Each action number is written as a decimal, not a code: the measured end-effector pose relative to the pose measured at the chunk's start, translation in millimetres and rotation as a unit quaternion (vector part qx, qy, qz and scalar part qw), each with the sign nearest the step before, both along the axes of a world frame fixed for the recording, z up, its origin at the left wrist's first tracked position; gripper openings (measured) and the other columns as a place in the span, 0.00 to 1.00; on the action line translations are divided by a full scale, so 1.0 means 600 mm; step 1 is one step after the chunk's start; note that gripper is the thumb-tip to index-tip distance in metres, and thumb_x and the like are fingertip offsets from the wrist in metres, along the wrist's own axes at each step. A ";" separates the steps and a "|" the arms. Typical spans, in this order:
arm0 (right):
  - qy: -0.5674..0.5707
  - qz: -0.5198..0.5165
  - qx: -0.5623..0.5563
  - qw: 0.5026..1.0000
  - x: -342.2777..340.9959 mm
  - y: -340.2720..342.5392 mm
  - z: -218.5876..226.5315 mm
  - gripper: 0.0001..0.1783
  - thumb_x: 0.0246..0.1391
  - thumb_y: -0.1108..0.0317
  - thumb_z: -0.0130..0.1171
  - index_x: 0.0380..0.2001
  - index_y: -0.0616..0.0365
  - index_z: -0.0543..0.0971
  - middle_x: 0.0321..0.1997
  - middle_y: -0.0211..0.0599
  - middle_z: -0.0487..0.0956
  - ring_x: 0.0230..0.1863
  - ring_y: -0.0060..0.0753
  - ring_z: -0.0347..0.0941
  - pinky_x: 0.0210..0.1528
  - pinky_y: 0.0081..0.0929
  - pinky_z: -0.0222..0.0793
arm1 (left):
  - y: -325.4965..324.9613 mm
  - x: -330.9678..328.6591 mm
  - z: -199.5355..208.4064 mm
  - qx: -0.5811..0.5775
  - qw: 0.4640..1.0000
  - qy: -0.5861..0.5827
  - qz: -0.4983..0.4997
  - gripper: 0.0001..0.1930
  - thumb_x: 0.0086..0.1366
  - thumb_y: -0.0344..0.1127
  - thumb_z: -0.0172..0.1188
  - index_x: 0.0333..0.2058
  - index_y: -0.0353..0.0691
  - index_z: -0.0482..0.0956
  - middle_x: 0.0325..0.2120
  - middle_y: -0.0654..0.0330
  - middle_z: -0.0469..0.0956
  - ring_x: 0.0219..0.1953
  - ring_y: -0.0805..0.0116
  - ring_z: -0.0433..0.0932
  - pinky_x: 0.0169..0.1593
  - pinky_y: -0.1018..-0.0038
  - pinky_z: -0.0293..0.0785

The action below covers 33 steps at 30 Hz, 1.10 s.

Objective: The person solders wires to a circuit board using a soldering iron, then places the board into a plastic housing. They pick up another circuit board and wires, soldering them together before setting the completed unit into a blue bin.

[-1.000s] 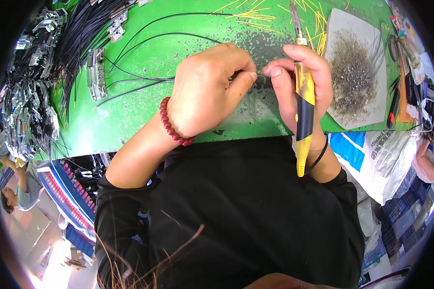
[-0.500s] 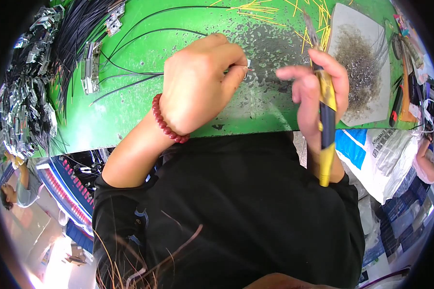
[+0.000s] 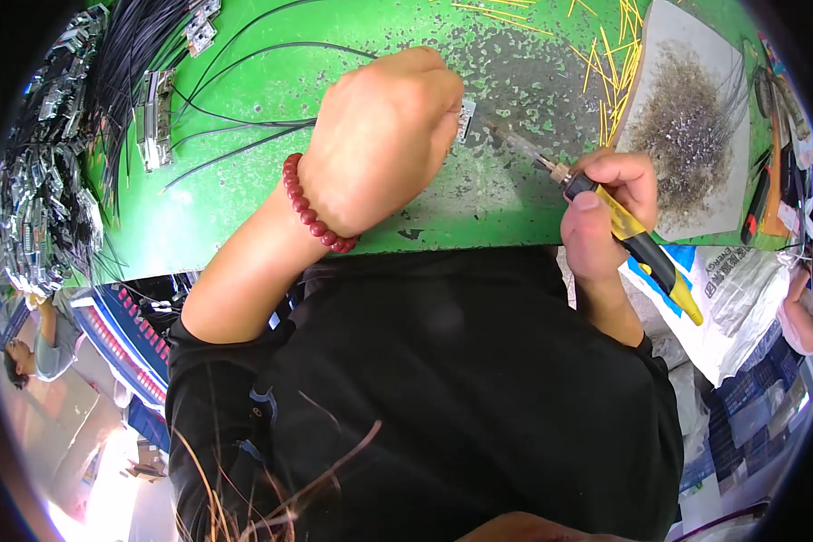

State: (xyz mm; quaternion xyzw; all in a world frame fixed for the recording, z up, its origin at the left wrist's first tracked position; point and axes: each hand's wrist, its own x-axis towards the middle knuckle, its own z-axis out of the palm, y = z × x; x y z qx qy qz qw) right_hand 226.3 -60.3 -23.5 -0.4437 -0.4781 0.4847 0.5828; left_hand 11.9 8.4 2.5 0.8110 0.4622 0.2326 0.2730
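Observation:
My left hand [image 3: 384, 140], with a red bead bracelet at the wrist, is closed around a small circuit board [image 3: 465, 121]. Only the board's silvery-white end shows past the fingers. Black wires [image 3: 253, 122] reach the hand from the left; how they join the board is hidden. In my right hand [image 3: 602, 208] is a yellow-and-black soldering iron [image 3: 641, 239], gripped like a pen. Its metal tip points up and left toward the board, a short way apart from it.
The worn green tabletop [image 3: 244, 181] carries a heap of metal-cased parts [image 3: 50, 172] with black leads at left. Thin yellow strands [image 3: 605, 72] lie at the far right, beside a grey sheet [image 3: 664, 36] covered with dark residue. Other people sit at both edges.
The soldering iron has swung from upright to slanting, its tip coming down and left toward the board. My right fingers have closed around its grip. More of the board shows past my left hand.

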 end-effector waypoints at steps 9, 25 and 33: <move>-0.066 0.026 0.012 0.997 0.000 0.004 0.000 0.13 0.47 0.72 0.65 0.33 0.60 0.70 0.31 0.34 0.72 0.27 0.16 0.62 0.29 0.15 0.58 | 0.005 -0.001 0.001 0.007 1.000 0.012 -0.019 0.05 0.52 0.26 0.57 0.20 0.36 0.72 0.23 0.54 0.71 0.28 0.49 0.74 0.30 0.58 0.72; -0.054 0.027 0.018 0.998 -0.002 0.004 0.003 0.14 0.47 0.75 0.63 0.34 0.60 0.69 0.32 0.36 0.73 0.27 0.17 0.63 0.30 0.16 0.58 | 0.005 -0.002 0.000 0.025 0.999 0.040 -0.027 0.02 0.52 0.24 0.59 0.24 0.35 0.75 0.25 0.56 0.74 0.29 0.52 0.75 0.31 0.64 0.72; -0.099 0.046 0.023 0.994 -0.004 0.006 0.005 0.14 0.47 0.73 0.64 0.33 0.60 0.70 0.32 0.36 0.73 0.28 0.18 0.64 0.31 0.17 0.60 | 0.006 -0.001 -0.002 0.026 0.998 0.047 -0.028 0.02 0.51 0.24 0.59 0.23 0.35 0.74 0.25 0.55 0.74 0.29 0.52 0.75 0.31 0.64 0.72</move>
